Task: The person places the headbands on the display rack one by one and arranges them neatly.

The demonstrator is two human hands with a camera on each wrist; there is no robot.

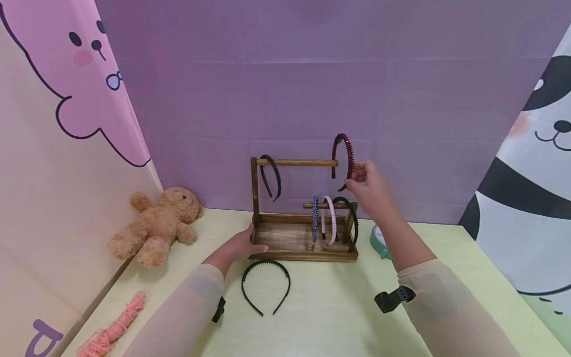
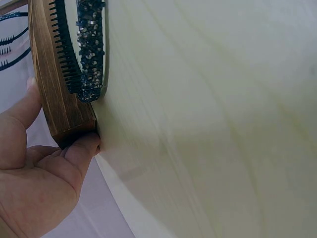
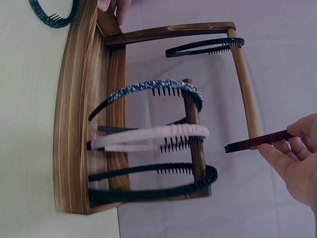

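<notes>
My right hand (image 1: 369, 191) pinches a dark red toothed headband (image 1: 350, 158) between thumb and fingertips at the free right end of the stand's upper bar (image 1: 299, 162). My left hand (image 1: 238, 244) grips the left end of a wooden headband stand (image 1: 294, 256), its thumb over the front rim. A black headband (image 1: 275, 173) hangs near the upper bar's left end. From the lower bar (image 3: 194, 119) hang a blue sequined headband (image 3: 148, 85), a pale pink headband (image 3: 153, 133) and a black headband (image 3: 143, 193).
A dark headband (image 1: 265, 263) with teeth and sequins lies on the table in front of the stand. Left are a brown teddy bear (image 1: 156, 223) and a bundle of pink cord (image 1: 117, 327). A teal round object (image 1: 379, 243), partly behind my right forearm, sits right of the stand.
</notes>
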